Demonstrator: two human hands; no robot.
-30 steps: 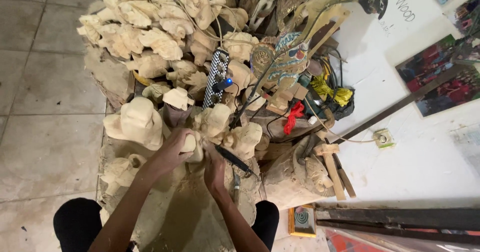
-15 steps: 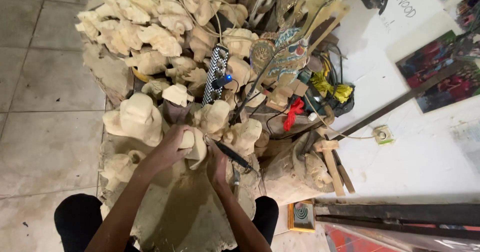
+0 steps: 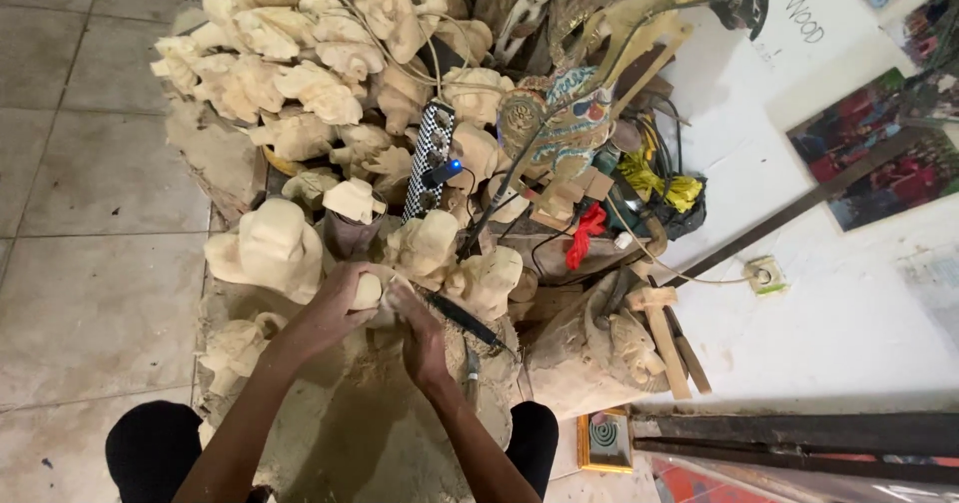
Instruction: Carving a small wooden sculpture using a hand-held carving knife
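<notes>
Tiled floor and sawdust-strewn work block (image 3: pixel 330 433), with pale wooden carvings (image 3: pixel 300 73) heaped at twelve o'clock.
Left hand (image 3: pixel 335 308) curls around a small pale carving (image 3: pixel 370 290) at centre; right hand (image 3: pixel 420 338), fingers closed, presses against it from four o'clock, beside a dark-handled tool (image 3: pixel 462 320).

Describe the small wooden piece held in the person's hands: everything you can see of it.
The small carved wood piece is pale cream raw wood, unpainted, rounded where it shows. Most of it is hidden: the left hand wraps around it from the left, and the right hand presses against its right side. It sits above a sawdust-covered work surface, in front of a heap of similar pale carvings. Its carved shape cannot be made out.
</notes>
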